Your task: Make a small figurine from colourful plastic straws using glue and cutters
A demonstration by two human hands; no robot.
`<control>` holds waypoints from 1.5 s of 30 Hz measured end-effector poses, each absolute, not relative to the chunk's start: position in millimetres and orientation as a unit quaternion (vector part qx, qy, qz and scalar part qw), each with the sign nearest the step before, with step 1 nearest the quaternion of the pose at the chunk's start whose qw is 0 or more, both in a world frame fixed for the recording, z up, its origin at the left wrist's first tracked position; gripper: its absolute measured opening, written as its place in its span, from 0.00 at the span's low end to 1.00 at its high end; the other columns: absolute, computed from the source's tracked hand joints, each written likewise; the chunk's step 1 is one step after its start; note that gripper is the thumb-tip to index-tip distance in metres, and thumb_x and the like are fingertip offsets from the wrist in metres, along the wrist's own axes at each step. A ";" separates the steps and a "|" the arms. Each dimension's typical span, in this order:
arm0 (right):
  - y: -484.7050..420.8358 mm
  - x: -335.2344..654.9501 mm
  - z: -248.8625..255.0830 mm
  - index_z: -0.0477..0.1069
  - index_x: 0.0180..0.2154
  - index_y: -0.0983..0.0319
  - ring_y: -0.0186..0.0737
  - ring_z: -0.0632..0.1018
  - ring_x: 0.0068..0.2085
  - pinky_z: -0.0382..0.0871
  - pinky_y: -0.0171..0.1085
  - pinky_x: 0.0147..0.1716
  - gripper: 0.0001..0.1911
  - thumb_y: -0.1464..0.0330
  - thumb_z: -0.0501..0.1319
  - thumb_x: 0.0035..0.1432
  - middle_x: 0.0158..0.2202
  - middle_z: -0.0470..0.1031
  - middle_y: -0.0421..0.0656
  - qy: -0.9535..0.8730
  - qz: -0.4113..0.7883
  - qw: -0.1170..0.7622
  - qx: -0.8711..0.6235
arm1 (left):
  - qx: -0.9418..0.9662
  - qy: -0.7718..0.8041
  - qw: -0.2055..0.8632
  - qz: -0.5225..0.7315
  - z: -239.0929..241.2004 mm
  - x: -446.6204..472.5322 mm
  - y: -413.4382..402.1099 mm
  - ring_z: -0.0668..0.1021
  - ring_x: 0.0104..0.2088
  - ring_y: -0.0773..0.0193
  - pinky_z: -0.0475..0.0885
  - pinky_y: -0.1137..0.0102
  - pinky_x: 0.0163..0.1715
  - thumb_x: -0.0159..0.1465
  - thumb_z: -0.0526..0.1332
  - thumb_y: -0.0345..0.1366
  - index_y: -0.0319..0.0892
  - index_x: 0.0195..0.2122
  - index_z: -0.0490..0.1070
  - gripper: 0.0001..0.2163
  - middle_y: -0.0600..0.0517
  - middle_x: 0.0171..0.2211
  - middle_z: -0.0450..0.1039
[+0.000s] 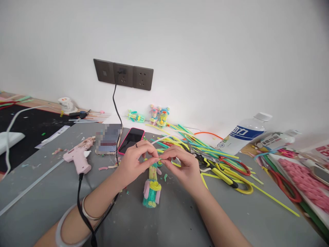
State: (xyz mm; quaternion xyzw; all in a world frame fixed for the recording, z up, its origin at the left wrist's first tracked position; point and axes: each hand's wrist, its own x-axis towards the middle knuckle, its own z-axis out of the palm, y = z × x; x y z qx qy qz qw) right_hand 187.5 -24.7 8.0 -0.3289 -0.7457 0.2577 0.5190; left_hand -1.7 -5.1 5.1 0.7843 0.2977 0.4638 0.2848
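My left hand (137,159) and my right hand (183,164) meet with thumbs and forefingers pinched together. Whatever sits between the fingertips is too small and covered to make out. Just beneath them is a figure made of fuzzy pipe cleaners (152,193), teal at the base with yellow and pink parts. Its upper end lies right by the fingertips and is partly hidden, so I cannot tell whether they touch it. A dark ring is on my left hand, and bangles circle that wrist.
Left lies a pink glue gun (79,158) with a black cord, near two phones (109,139). Small pipe-cleaner figures (159,116) stand by the wall. Right are loose pipe cleaners (190,137), yellow-handled pliers (218,173), red-handled scissors (238,164) and a bottle (243,133).
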 end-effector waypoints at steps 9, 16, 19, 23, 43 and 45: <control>-26.4 187.4 4.6 0.78 0.38 0.57 0.40 0.78 0.34 0.73 0.39 0.33 0.06 0.74 0.65 0.61 0.32 0.79 0.42 -0.757 0.214 0.530 -0.317 | 0.789 0.299 0.261 0.469 6.3 -3.0 -7.1 0.74 0.33 0.64 0.68 0.70 0.34 0.66 0.61 0.32 0.42 0.31 0.71 0.06 0.52 0.31 0.72; -30.9 184.5 4.5 0.78 0.36 0.57 0.41 0.79 0.33 0.74 0.40 0.32 0.06 0.73 0.64 0.62 0.31 0.80 0.43 -0.756 0.167 0.545 -0.322 | 0.791 0.299 0.230 0.482 7.7 -3.0 -8.7 0.74 0.33 0.64 0.68 0.70 0.33 0.67 0.61 0.34 0.43 0.31 0.71 0.06 0.51 0.31 0.72; -32.1 182.7 5.9 0.78 0.35 0.58 0.40 0.79 0.32 0.74 0.38 0.32 0.06 0.75 0.64 0.61 0.30 0.79 0.43 -0.753 0.153 0.554 -0.320 | 0.791 0.294 0.222 0.488 7.4 -2.9 -8.8 0.74 0.33 0.64 0.69 0.70 0.34 0.67 0.61 0.33 0.43 0.31 0.71 0.06 0.51 0.31 0.72; -31.2 182.0 5.3 0.78 0.35 0.58 0.40 0.79 0.33 0.74 0.38 0.32 0.05 0.74 0.64 0.61 0.30 0.79 0.43 -0.747 0.166 0.555 -0.326 | 0.789 0.289 0.228 0.493 5.9 -2.3 -7.5 0.74 0.33 0.64 0.68 0.70 0.33 0.66 0.62 0.32 0.42 0.31 0.71 0.05 0.52 0.31 0.72; -14.2 204.9 6.7 0.79 0.42 0.56 0.41 0.77 0.34 0.71 0.41 0.35 0.07 0.69 0.64 0.62 0.33 0.78 0.43 -0.702 0.252 0.561 -0.360 | 0.668 0.337 0.521 0.411 3.4 -0.6 -5.4 0.71 0.25 0.68 0.67 0.71 0.23 0.65 0.62 0.45 0.40 0.28 0.70 0.14 0.52 0.29 0.69; -7.8 215.6 5.4 0.78 0.41 0.58 0.40 0.76 0.33 0.70 0.39 0.33 0.07 0.67 0.62 0.63 0.33 0.78 0.43 -0.648 0.232 0.589 -0.423 | 0.656 0.341 0.530 0.415 2.8 -1.2 -4.3 0.71 0.24 0.69 0.67 0.72 0.23 0.65 0.61 0.45 0.41 0.28 0.68 0.14 0.53 0.29 0.68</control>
